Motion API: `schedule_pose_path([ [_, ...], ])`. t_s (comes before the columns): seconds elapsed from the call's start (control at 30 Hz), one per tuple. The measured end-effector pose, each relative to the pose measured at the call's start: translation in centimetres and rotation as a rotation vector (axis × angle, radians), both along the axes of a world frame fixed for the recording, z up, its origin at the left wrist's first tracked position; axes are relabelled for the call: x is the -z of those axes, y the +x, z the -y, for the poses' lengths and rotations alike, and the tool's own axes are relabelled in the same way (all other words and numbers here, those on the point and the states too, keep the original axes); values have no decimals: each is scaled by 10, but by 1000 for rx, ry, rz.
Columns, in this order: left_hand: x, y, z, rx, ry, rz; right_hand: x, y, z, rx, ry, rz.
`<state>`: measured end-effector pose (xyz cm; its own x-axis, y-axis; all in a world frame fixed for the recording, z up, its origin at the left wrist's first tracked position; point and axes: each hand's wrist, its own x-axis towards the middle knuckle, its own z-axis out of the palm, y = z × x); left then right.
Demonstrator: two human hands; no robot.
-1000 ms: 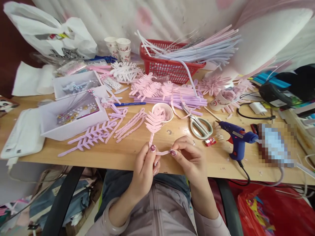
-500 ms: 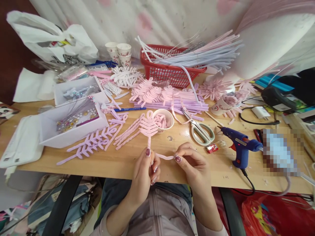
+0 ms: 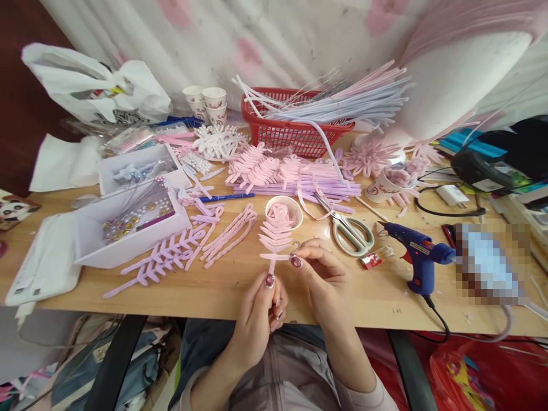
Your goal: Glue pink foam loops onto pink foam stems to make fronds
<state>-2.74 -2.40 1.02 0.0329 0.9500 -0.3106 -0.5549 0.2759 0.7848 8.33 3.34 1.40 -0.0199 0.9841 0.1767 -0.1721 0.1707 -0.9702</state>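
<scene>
Above the near part of the wooden table (image 3: 205, 297) is the pink sprig (image 3: 274, 231); its tip overlaps the paper cup (image 3: 299, 209) in view, and whether they touch, I cannot tell. The left hand (image 3: 257, 314) is closed on the stem (image 3: 272, 267), and the right hand (image 3: 327, 285) pinches one end of the pink strip (image 3: 274, 257). Compared with half a second ago, this strip no longer runs out sideways from the left hand; it now lies across the stem, just below the lowest leaflets (image 3: 274, 247). I judge that one more cross piece is being placed there. By count, I see one pair of scissors (image 3: 337, 216), one glue gun (image 3: 417, 251), one pen (image 3: 226, 198), one red basket (image 3: 295, 137) and two white boxes (image 3: 107, 251). Behind stand four visible white cups (image 3: 217, 117). The pink braids (image 3: 229, 231) overlap, so I cannot count them surely.
</scene>
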Motion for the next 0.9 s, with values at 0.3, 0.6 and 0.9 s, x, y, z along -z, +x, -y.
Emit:
schedule_pose_path([
  [0.3, 1, 0, 1, 5, -7, 21, 1, -4, 0, 5, -65, -13],
  [0.6, 1, -1, 2, 21, 7, -6, -1, -5, -1, 20, -121, 22],
  [0.9, -2, -1, 2, 13, 20, -98, -4, -4, 0, 3, -149, 32],
])
